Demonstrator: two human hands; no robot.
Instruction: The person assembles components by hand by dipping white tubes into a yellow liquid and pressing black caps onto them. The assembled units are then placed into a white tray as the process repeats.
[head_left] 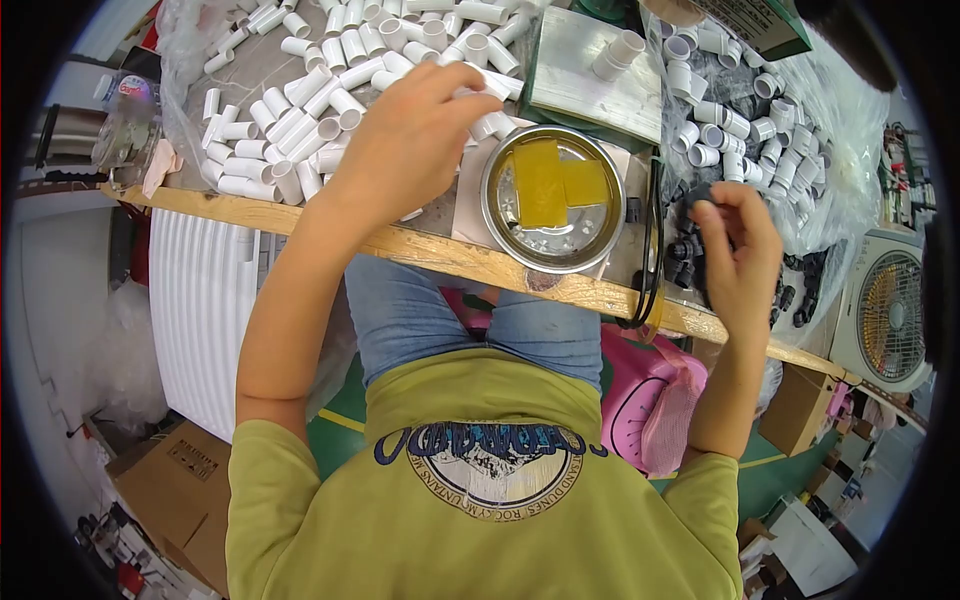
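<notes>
Shirt (480, 440) close below, my left fingers (455, 85) gripped a white tube (500, 85) off its pile (290, 130); right fingers (715, 215) pinched a black cap (697, 193).

The white tubes (300, 110) are short, plain plastic pipe pieces, open at both ends. They lie in a loose heap at all angles on the far left part of the tabletop (300, 215). One tube (497, 85) sticks out roughly level from the fingertips of the left hand (400, 145), at the heap's right edge. The black fitting (700, 193) is small, dark and rounded. It is pinched in the fingertips of the right hand (740, 255), just above a pile of similar black pieces (690, 265).
</notes>
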